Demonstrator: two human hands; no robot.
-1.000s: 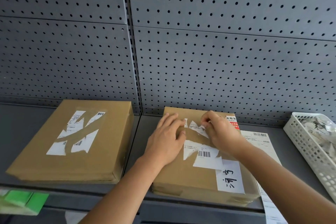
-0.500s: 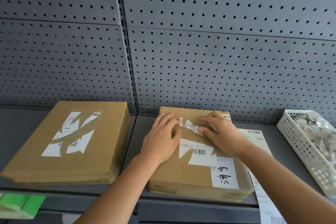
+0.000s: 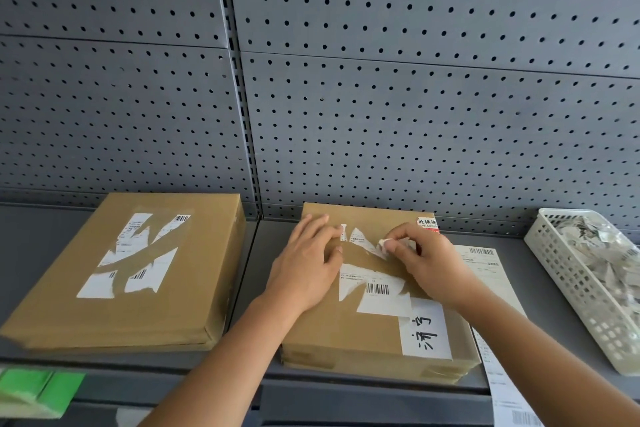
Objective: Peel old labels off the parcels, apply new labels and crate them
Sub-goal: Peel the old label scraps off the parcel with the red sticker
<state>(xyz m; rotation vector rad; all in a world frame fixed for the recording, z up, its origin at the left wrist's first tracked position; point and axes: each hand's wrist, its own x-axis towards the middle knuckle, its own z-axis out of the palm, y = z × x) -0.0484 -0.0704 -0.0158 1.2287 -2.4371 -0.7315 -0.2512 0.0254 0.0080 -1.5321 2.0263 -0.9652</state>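
hands (image 3: 429, 270) cover torn label (image 3: 374, 283) middle

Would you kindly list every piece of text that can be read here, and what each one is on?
"此标签", white on red: sticker at the far right corner of the right parcel.
"河南", handwritten: white label on the same parcel.
Barcodes and fine print on the torn old label, the left parcel and the label sheet: too small to read.
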